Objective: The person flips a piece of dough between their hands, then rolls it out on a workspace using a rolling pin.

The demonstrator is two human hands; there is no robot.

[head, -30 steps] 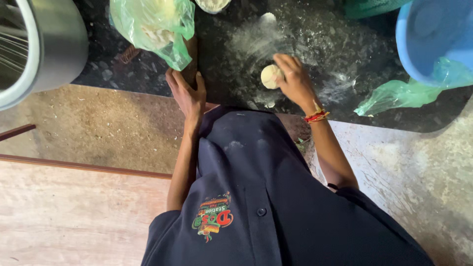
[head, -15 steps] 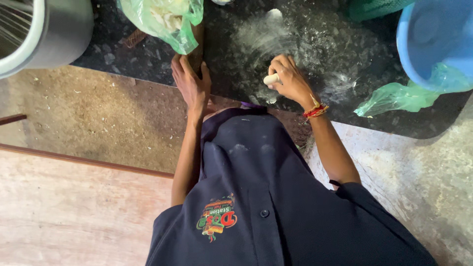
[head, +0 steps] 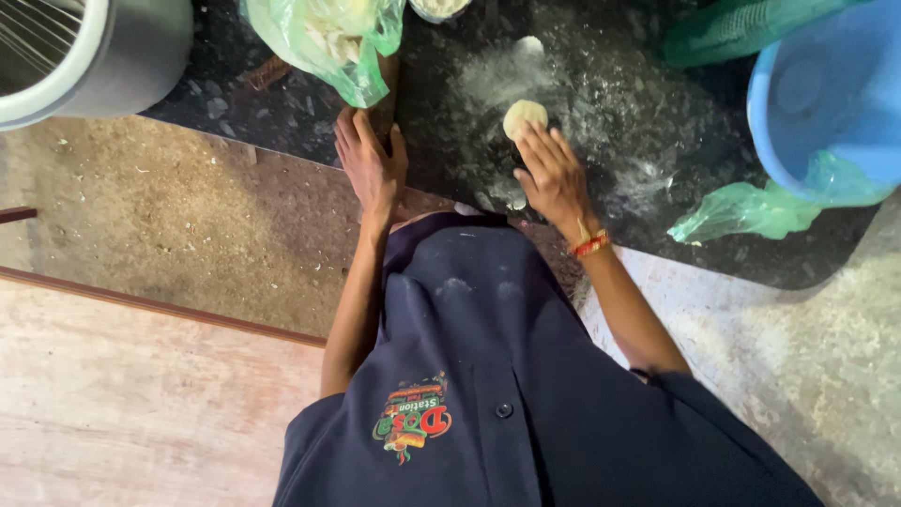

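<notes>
Blue tub [head: 826,94], grey pot [head: 84,47] and green bag [head: 328,38] were cut off by the frame's edges. The left hand [head: 371,169] covered a brown object whose kind could not be told. The right hand's [head: 554,178] fingertips hid the dough disc's [head: 524,117] near edge.

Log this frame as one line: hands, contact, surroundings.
left hand: flat on counter edge by green bag | right hand: fingertips on dough disc | nearby: blue tub, flour dusting
</notes>
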